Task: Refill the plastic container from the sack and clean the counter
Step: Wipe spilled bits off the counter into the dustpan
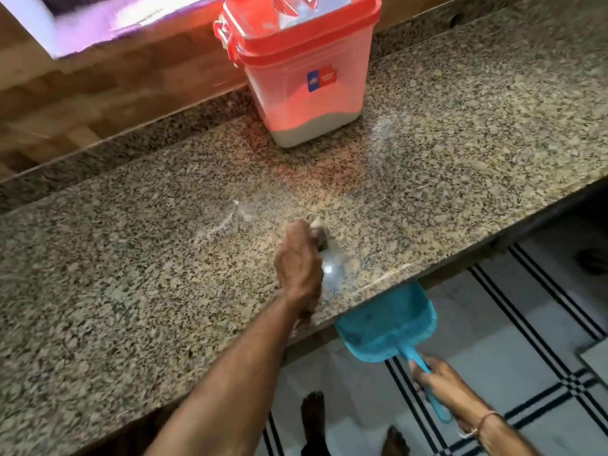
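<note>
At the counter [131,258], left hand [297,261] grips wad [317,225]; right hand [441,383], dustpan [385,324].

Only one label shows: a small sticker [321,80] on the front wall of the plastic container [289,103], a little below the red lid [296,34]. Its left half is blue and carries a small emblem with some white and red in it. Its right half is red with a few short white lines that look like print. The letters are too small and blurred, so no word, brand or number can be read.
</note>
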### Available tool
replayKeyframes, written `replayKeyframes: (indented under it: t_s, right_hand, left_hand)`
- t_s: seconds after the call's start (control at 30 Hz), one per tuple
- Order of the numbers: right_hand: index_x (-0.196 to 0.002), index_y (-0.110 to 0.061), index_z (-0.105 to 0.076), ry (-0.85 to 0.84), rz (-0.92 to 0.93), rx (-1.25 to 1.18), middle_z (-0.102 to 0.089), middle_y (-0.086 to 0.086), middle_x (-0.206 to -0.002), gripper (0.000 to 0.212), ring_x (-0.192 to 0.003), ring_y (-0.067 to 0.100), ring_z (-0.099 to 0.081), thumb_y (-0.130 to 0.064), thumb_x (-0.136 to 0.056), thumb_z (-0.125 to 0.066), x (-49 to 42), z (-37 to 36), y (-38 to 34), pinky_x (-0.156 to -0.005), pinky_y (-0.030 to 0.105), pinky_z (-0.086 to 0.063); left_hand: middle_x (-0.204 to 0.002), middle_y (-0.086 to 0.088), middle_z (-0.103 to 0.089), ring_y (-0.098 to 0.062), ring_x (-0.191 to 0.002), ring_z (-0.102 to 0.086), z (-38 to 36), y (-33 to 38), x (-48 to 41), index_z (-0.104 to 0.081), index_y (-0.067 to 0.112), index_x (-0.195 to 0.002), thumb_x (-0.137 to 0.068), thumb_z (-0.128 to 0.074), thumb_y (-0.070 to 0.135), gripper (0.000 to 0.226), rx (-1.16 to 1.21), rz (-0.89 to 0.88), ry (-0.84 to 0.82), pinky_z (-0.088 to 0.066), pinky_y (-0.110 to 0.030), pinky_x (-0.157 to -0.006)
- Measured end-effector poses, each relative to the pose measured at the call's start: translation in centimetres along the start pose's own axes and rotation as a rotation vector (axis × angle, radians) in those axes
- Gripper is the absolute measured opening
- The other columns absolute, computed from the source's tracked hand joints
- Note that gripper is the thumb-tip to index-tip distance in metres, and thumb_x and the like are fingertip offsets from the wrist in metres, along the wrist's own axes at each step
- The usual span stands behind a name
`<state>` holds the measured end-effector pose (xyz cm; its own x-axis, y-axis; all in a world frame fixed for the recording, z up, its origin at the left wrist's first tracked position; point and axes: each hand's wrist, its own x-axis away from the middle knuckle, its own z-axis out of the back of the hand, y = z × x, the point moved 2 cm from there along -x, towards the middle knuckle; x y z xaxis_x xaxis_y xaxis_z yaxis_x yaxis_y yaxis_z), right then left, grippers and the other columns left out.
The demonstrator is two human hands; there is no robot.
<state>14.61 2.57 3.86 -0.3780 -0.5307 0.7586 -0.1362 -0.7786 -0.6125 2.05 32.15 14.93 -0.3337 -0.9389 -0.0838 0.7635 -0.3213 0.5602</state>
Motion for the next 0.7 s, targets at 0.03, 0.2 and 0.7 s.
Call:
replayKeyframes:
  t_s: [0.03,0.2,0.7]
  right_hand:
    - [-0.1,-0.003,-0.065,0.003,-0.008,-0.006,-0.057,0.004,-0.066,0.02,-0.056,0.011,-0.053,-0.021,-0.103,-0.057,0.3,-0.3,-0.4,-0.052,0.021,-0.046]
    - [-0.107,-0.009,-0.065,0.002,-0.029,-0.058,-0.059,0.002,-0.07,0.017,-0.064,0.013,-0.055,-0.024,-0.103,-0.058,1.3,-2.6,-1.6,-0.06,0.026,-0.049]
    - [-0.096,-0.012,-0.061,-0.059,-0.027,-0.03,-0.056,0.006,-0.076,0.013,-0.061,0.011,-0.053,-0.02,-0.104,-0.055,3.4,-7.2,-3.9,-0.056,0.019,-0.047]
  left_hand:
    - [-0.086,0.01,-0.048,-0.01,-0.068,-0.048,1.1,-0.8,-0.3,-0.042,0.028,-0.106,-0.112,-0.027,0.038,0.019,0.013,0.003,0.036,-0.039,-0.025,-0.054]
    - [-0.115,-0.011,-0.057,-0.018,-0.078,-0.055,8.3,-12.4,-4.5,-0.044,0.014,-0.131,-0.105,-0.05,0.025,0.029,-0.093,0.407,0.296,-0.045,-0.032,-0.057]
    - [-0.099,-0.001,-0.054,-0.017,-0.072,-0.054,3.4,-7.8,-6.6,-0.042,0.025,-0.13,-0.105,-0.03,0.047,0.035,-0.143,-0.119,-0.092,-0.054,-0.037,-0.063]
